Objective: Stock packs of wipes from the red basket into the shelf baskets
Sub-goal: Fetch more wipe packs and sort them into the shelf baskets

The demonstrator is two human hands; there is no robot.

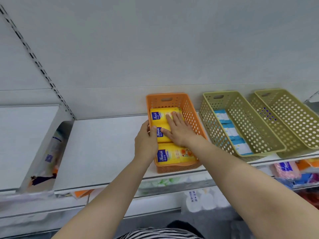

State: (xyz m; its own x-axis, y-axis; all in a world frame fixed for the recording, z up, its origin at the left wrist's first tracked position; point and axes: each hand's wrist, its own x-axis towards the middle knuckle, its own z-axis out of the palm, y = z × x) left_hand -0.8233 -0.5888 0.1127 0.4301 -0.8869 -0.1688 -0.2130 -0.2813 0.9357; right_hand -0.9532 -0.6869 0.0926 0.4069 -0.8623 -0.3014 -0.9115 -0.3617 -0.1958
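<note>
An orange perforated basket [191, 116] stands on the white shelf [103, 149] and holds three yellow wipe packs in a row: far [158, 114], middle [164, 140] and near [174, 155]. My right hand [177, 130] lies flat with straight fingers on the middle and far packs. My left hand [145, 142] grips the basket's left wall, its thumb curled over the rim onto the middle pack. The red basket is not in view.
Right of the orange basket stand two olive-green perforated baskets; the nearer one [241, 121] holds blue-and-white packs [231, 131], and the farther one [284, 121] overlaps it. Lower shelves show pink [286, 169] and white packs. A slotted upright [41, 69] runs up the back wall.
</note>
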